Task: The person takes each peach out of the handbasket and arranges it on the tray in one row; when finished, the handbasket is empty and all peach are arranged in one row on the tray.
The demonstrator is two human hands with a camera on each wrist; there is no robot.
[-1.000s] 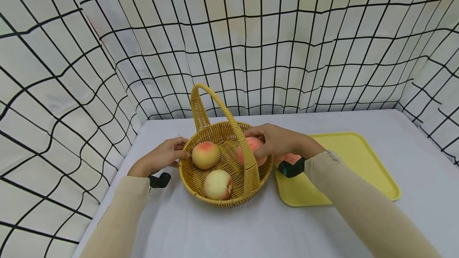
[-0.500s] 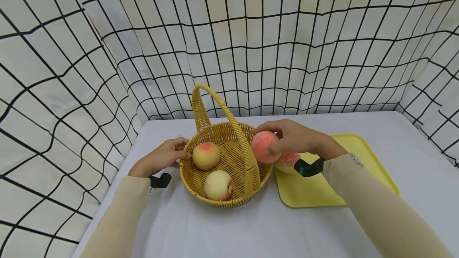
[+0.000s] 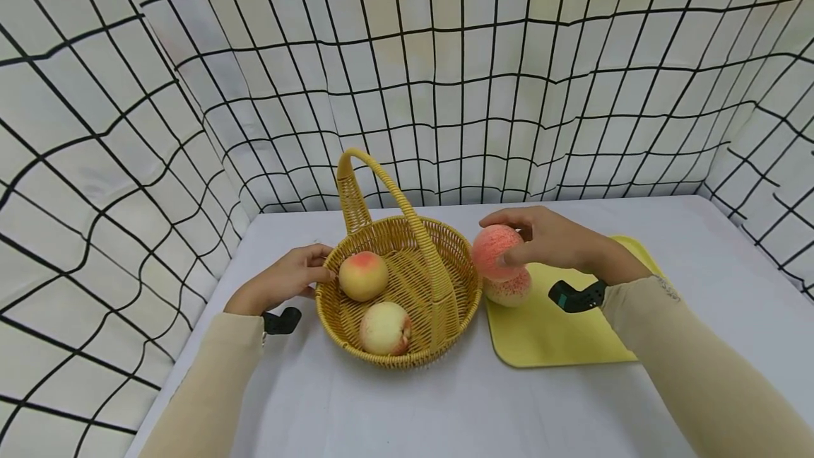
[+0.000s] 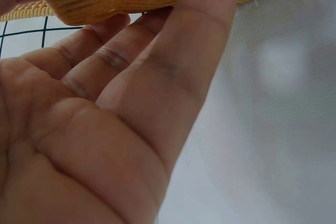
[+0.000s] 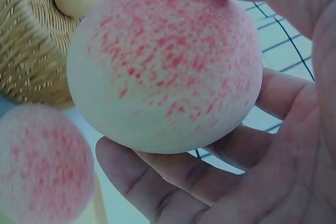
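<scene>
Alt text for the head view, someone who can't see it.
A person's right hand holds a pink peach beside a wicker basket containing two peaches; the left hand touches its rim. Another pink peach sits at a yellow tray's edge.

White walls (image 3: 388,62) are enclosing three sides, black grid lines (image 3: 463,55) are rippling across, white surface (image 3: 394,415) is spreading below

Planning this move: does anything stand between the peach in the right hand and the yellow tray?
A second peach does, at the edge of the yellow tray nearest the basket, partly behind the held peach in the head view. Nothing else visible does, though the right hand and sleeve hide some of the tray.
</scene>
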